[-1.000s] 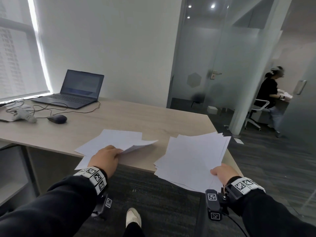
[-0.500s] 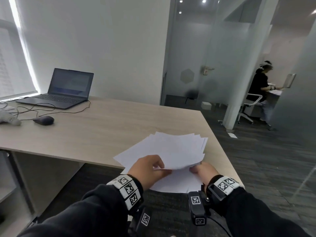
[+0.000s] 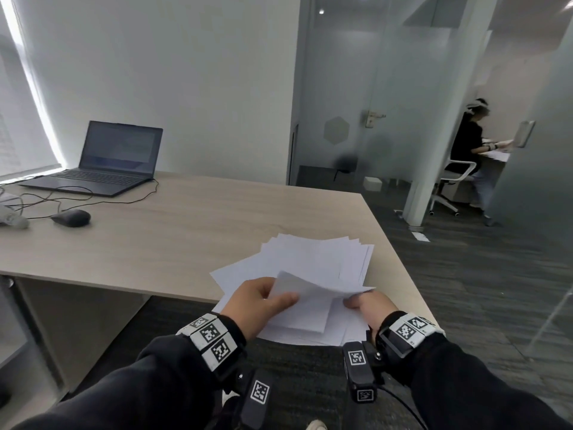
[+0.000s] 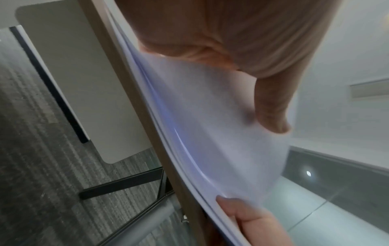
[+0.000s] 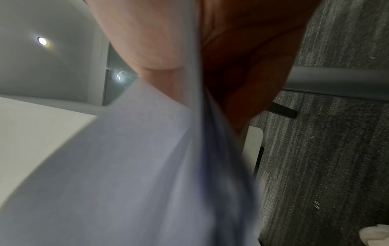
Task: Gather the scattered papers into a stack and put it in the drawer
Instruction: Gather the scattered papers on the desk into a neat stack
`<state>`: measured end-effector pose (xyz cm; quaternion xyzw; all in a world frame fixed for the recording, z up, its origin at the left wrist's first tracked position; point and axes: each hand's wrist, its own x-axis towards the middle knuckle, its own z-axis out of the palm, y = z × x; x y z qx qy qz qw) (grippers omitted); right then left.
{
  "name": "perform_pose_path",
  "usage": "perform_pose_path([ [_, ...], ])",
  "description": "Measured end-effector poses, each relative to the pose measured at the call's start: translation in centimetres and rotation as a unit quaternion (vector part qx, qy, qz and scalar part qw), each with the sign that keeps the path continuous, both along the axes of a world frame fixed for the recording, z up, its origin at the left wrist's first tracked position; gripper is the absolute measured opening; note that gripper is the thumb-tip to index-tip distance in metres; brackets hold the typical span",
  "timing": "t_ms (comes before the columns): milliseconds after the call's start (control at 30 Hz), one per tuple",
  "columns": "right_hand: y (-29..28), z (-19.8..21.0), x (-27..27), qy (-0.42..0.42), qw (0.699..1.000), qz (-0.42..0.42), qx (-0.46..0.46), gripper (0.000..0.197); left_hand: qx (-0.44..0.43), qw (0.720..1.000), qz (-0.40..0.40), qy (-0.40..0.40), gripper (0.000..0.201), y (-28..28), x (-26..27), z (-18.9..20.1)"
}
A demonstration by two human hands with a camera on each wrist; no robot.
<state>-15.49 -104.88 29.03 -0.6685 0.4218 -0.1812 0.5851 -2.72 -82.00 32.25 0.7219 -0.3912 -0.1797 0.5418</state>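
A loose pile of white papers (image 3: 313, 262) lies fanned at the near right corner of the wooden desk (image 3: 192, 231) and overhangs its front edge. My left hand (image 3: 263, 302) pinches the near left part of the papers (image 4: 210, 116), thumb on top, and lifts a top sheet. My right hand (image 3: 366, 308) grips the near right edge of the papers (image 5: 130, 166), thumb above and fingers below. No drawer shows in any view.
An open laptop (image 3: 102, 159), a black mouse (image 3: 71, 217) and cables sit at the desk's far left. Past the desk's right edge are grey carpet and a glass partition (image 3: 356, 97). A person sits on a white chair (image 3: 455, 181) in the room beyond.
A second ago two separate piles lay on the desk. My left hand carried its sheets right onto the right pile. Both hands now hold one merged pile.
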Motion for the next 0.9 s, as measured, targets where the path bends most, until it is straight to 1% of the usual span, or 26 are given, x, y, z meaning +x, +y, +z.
perform_pose_path([
  [67, 0.3, 0.3, -0.4, -0.015, 1.0, -0.005, 0.018, 0.038, -0.049, 0.997, -0.01, 0.065, 0.002, 0.3, 0.2, 0.4],
  [100, 0.6, 0.5, -0.6, -0.019, 1.0, 0.002, 0.02, 0.031, -0.061, 0.996, -0.013, 0.063, 0.007, 0.5, 0.6, 0.5],
  [133, 0.8, 0.7, -0.7, -0.022, 1.0, 0.006, 0.021, 0.025, -0.053, 0.998, -0.013, 0.04, 0.013, 0.8, 1.2, 0.6],
  [200, 1.1, 1.0, -1.0, -0.025, 0.999, 0.011, 0.028, 0.017, -0.024, 1.0, -0.019, -0.002, 0.028, 1.6, 2.8, 0.6],
  [233, 1.0, 1.0, -1.1, -0.024, 0.999, 0.01, 0.032, 0.016, 0.003, 1.0, -0.016, -0.026, 0.033, 2.0, 3.7, 0.4],
  [300, 0.9, 0.9, -1.2, -0.019, 0.999, 0.01, 0.033, 0.016, 0.085, 0.993, 0.005, -0.087, 0.039, 2.8, 5.2, -0.2],
  [333, 0.7, 0.8, -1.2, -0.016, 0.999, 0.011, 0.032, 0.02, 0.13, 0.985, 0.023, -0.111, 0.04, 3.2, 5.8, -0.4],
  [400, 0.6, 0.6, -1.2, -0.008, 0.999, 0.018, 0.036, 0.031, 0.18, 0.974, 0.059, -0.125, 0.043, 3.6, 6.8, -1.0],
  [433, 0.7, 0.8, -1.3, -0.004, 0.999, 0.022, 0.039, 0.033, 0.191, 0.971, 0.065, -0.126, 0.045, 3.6, 7.0, -1.3],
  [533, 1.3, 1.6, -1.5, -0.004, 0.999, 0.017, 0.047, 0.021, 0.218, 0.966, 0.051, -0.132, 0.049, 3.1, 6.9, -1.3],
  [600, 1.4, 1.4, -1.6, -0.015, 0.998, 0.009, 0.055, 0.023, 0.223, 0.965, 0.039, -0.134, 0.049, 2.4, 6.4, -1.3],
  [633, 1.5, 1.2, -1.6, -0.025, 0.998, 0.004, 0.058, 0.027, 0.218, 0.966, 0.036, -0.135, 0.048, 2.0, 6.2, -1.4],
  [667, 1.5, 1.0, -1.5, -0.038, 0.997, -0.002, 0.062, 0.035, 0.215, 0.967, 0.032, -0.132, 0.048, 1.7, 5.9, -1.5],
  [733, 2.0, 1.1, -1.5, -0.038, 0.997, 0.013, 0.072, 0.061, 0.215, 0.968, 0.01, -0.132, 0.05, 1.1, 5.3, -1.8],
  [767, 2.0, 1.1, -1.4, -0.038, 0.996, 0.022, 0.072, 0.062, 0.218, 0.966, -0.005, -0.137, 0.053, 0.9, 4.9, -2.0],
  [833, 2.4, 1.4, -1.5, -0.06, 0.992, 0.043, 0.101, 0.039, 0.226, 0.963, -0.037, -0.143, 0.06, 0.6, 4.5, -2.2],
  [867, 2.4, 1.3, -1.6, -0.064, 0.991, 0.051, 0.106, 0.032, 0.224, 0.965, -0.048, -0.127, 0.061, 0.6, 4.5, -2.1],
  [900, 2.4, 1.3, -1.7, -0.065, 0.991, 0.063, 0.104, 0.03, 0.211, 0.971, -0.06, -0.094, 0.061, 0.6, 4.6, -2.1],
])
